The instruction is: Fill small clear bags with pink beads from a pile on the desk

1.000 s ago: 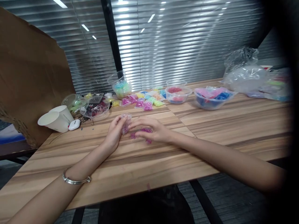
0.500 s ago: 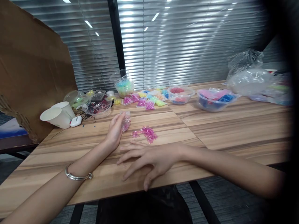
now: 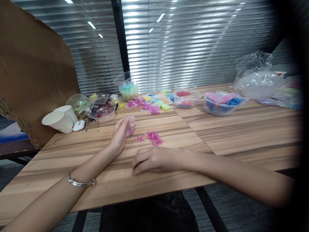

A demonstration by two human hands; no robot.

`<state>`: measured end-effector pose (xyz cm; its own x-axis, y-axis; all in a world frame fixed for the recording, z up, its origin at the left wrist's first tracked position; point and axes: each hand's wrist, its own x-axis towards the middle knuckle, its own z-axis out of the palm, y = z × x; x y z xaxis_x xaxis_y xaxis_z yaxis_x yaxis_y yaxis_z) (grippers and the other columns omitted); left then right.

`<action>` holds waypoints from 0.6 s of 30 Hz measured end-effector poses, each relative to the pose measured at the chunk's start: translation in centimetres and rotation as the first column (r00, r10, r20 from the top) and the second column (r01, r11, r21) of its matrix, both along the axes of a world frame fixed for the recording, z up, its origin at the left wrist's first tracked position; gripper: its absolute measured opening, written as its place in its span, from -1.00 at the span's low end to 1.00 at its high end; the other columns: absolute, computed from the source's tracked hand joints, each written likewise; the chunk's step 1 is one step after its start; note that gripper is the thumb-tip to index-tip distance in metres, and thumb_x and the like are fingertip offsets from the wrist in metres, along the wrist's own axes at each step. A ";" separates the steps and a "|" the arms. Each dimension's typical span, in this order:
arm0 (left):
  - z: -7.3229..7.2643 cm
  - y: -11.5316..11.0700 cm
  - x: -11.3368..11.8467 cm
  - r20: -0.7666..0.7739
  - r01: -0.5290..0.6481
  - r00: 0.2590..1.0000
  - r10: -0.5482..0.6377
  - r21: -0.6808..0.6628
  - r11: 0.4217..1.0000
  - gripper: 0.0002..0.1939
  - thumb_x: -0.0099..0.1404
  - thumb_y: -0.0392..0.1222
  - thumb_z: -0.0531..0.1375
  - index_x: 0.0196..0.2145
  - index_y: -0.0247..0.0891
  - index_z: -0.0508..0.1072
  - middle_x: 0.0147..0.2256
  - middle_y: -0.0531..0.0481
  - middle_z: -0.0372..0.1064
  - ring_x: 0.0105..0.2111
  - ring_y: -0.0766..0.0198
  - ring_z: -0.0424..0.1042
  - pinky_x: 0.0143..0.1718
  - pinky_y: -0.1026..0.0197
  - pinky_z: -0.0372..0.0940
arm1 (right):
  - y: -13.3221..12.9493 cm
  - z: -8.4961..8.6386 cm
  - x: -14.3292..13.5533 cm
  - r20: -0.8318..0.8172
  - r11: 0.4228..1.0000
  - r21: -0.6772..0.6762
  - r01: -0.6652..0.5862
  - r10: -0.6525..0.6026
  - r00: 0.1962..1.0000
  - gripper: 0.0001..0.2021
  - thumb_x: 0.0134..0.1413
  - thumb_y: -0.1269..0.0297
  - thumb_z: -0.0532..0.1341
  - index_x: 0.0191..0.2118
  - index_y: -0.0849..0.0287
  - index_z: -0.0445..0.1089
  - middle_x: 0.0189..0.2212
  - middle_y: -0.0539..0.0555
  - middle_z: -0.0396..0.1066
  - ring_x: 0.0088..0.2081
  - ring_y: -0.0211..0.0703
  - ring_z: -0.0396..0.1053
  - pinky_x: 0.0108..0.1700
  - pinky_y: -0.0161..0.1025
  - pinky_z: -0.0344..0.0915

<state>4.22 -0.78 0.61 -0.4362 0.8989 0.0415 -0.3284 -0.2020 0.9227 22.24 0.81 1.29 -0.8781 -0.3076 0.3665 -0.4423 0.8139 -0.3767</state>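
Observation:
My left hand [image 3: 118, 134] rests on the table, its fingers closed on a small clear zip bag [image 3: 130, 126] with some pink pieces inside. Right of that bag lies a loose heap of pink tube beads [image 3: 154, 138] on the wood. On the near side of the heap, my right hand [image 3: 153, 160] is low over the tabletop, knuckles up and fingers curled together. Its fingertips are mostly hidden, so anything pinched there cannot be seen.
Several small bags of coloured beads [image 3: 146, 105] lie farther back. Beyond them stand clear tubs [image 3: 186, 100], and another tub [image 3: 220, 108] holds blue and pink bags. White paper cups [image 3: 54, 120], a white earbud case [image 3: 79, 125] and a cardboard sheet [image 3: 36, 64] are at left.
My right hand has gone from spread fingers to curled ones, drawing its fingertips in to the right. The left hand and its bag have stayed nearly in place.

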 end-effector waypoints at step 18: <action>-0.2 0.1 -0.1 -0.020 0.023 1.000 -0.023 0.026 0.999 -0.66 0.04 0.01 0.32 -0.30 -0.27 0.42 -0.33 0.03 0.40 -0.36 0.36 0.40 -0.19 0.22 0.35 | 3.0 -0.7 -0.3 -0.177 0.874 0.078 0.479 -0.461 0.870 -0.82 0.19 0.53 0.07 -0.18 0.23 0.38 -0.19 0.14 0.37 -0.16 -0.18 0.33 -0.09 -0.24 0.29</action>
